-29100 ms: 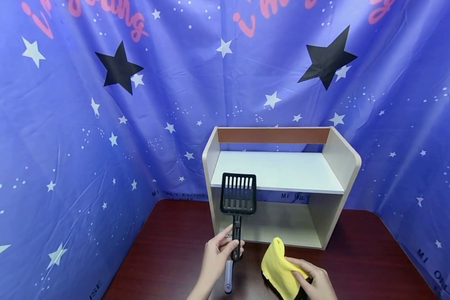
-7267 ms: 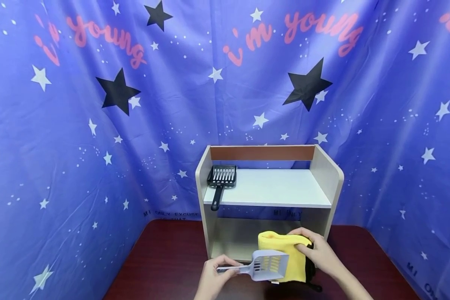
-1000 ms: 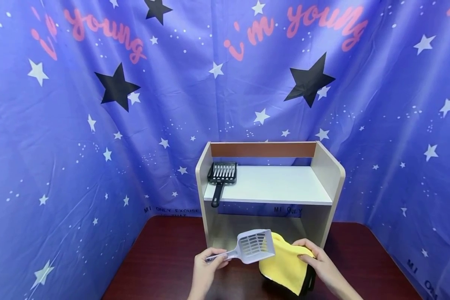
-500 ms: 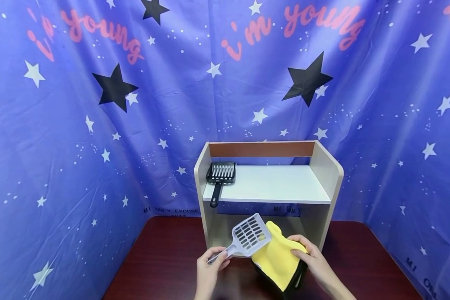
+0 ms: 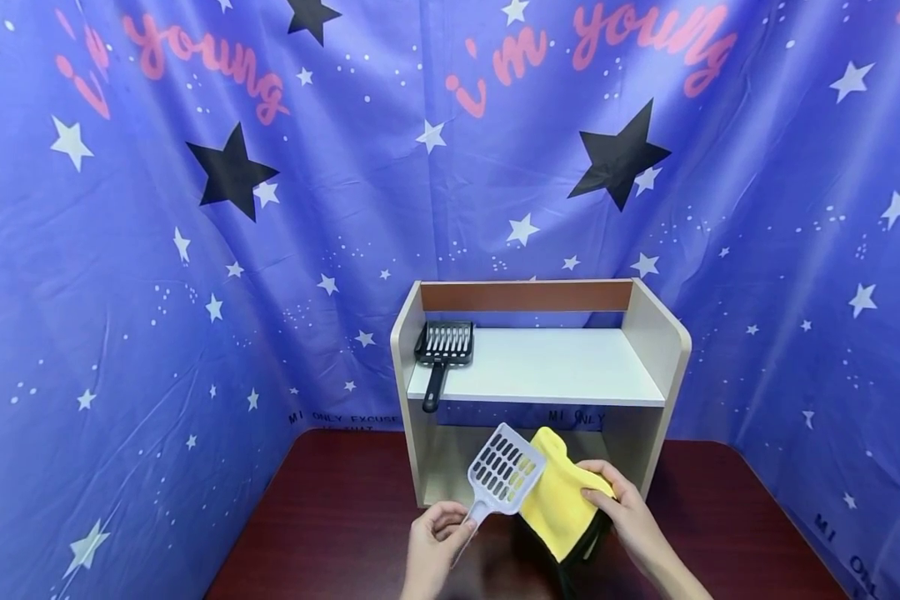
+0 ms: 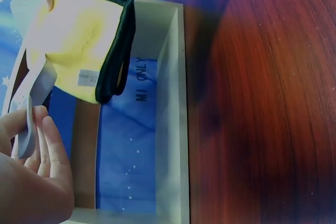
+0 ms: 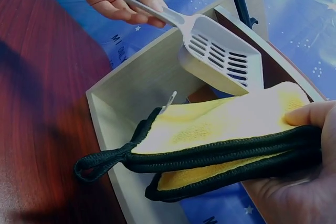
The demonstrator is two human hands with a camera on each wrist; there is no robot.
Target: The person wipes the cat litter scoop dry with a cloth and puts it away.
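My left hand [image 5: 440, 546] pinches the handle of a pale grey slotted litter scoop [image 5: 504, 468], its head tilted up and to the right. A folded yellow cloth [image 5: 558, 500] with a dark edge and a hanging loop is held in my right hand [image 5: 630, 512], thumb on top and fingers beneath. In the head view the scoop's head overlaps the cloth's left side. The right wrist view shows the scoop [image 7: 226, 56] right beside the cloth [image 7: 220, 121]; whether they touch is hard to tell. Both are in the air in front of the shelf.
A small two-level shelf unit [image 5: 532, 367] stands at the back of the dark red table [image 5: 322, 517]. On its upper board, at the left, lies a black slotted scoop [image 5: 446, 346], handle overhanging the front edge. A blue star-patterned curtain [image 5: 345, 208] surrounds the table.
Much earlier the left hand held the black scoop, which now lies on the shelf; the grey scoop is in that hand instead. Over the last second the grey scoop's head has swung more upright.
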